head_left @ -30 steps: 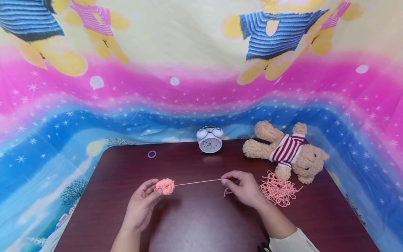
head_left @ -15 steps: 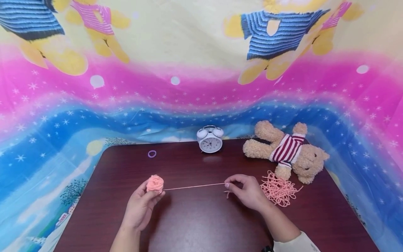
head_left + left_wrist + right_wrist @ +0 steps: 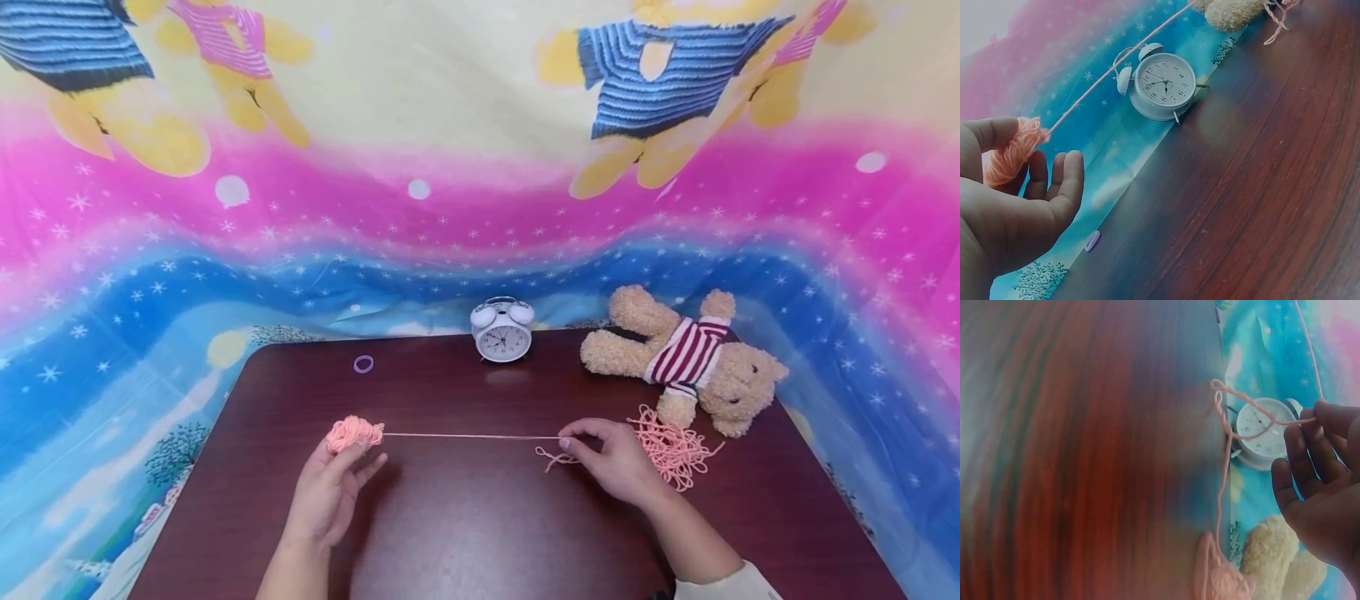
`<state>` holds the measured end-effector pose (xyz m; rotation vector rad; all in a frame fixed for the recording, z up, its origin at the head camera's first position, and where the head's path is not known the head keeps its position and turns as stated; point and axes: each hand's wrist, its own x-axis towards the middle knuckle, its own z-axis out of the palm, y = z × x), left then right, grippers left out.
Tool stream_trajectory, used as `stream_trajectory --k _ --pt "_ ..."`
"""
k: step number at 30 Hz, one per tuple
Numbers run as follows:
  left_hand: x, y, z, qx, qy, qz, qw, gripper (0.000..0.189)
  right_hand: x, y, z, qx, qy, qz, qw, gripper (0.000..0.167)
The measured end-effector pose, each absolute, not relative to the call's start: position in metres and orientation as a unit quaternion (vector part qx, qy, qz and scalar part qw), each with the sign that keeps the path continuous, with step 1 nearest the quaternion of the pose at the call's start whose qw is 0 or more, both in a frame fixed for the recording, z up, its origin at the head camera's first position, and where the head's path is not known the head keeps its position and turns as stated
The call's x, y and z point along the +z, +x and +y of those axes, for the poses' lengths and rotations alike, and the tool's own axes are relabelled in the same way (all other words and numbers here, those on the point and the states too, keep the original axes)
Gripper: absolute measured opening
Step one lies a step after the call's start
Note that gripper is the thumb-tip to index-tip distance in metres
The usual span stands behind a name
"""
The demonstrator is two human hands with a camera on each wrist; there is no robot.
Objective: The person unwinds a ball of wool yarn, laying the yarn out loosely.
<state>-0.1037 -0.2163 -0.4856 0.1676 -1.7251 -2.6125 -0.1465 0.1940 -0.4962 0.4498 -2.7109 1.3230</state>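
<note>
Between its thumb and fingers, my left hand (image 3: pixel 326 492) holds a small ball of peach yarn (image 3: pixel 352 432); the left wrist view shows the wound loops (image 3: pixel 1013 153) pinched under the thumb. A taut strand (image 3: pixel 472 436) runs across from the ball to my right hand (image 3: pixel 615 461), whose thumb and index finger pinch it. Below that pinch, a slack twisted bit of yarn (image 3: pixel 1244 400) dangles. It leads down to a loose heap of the same yarn (image 3: pixel 675 450), which lies on the table to the right, partly behind the right hand.
A white twin-bell alarm clock (image 3: pixel 503 332) stands at the back middle of the dark wooden table (image 3: pixel 450 533). A teddy bear (image 3: pixel 690 358) in a striped shirt lies at the back right, beside the heap. Further left lies a purple ring (image 3: pixel 363 364). Printed cloth (image 3: pixel 420 233) hangs behind.
My left hand has drawn left with the ball, turning it. My right hand has shifted right, so the taut strand between them is longer. More slack yarn hangs by the right hand.
</note>
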Motion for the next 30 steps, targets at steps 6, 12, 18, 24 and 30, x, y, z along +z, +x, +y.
stream_trajectory --k 6,12,18,24,30 --pt "-0.483 -0.103 -0.219 -0.828 0.055 -0.559 0.005 0.030 -0.496 -0.147 0.210 0.421 0.133 -0.895 0.054 0.008" --pt "-0.482 -0.101 -0.221 -0.830 0.050 -0.556 0.010 0.026 -0.494 -0.146 0.226 0.423 0.119 -0.897 0.055 0.007" --pt "-0.483 -0.099 -0.227 -0.826 0.065 -0.559 0.014 0.027 -0.487 -0.144 0.245 0.442 0.092 -0.891 0.040 0.010" --pt "-0.486 -0.097 -0.233 -0.828 0.069 -0.556 0.020 0.026 -0.480 -0.140 0.265 0.441 0.063 -0.895 0.031 0.015" --pt "-0.487 -0.095 -0.241 -0.831 0.074 -0.551 0.025 0.024 -0.474 -0.135 0.286 0.413 0.038 -0.909 0.048 0.024"
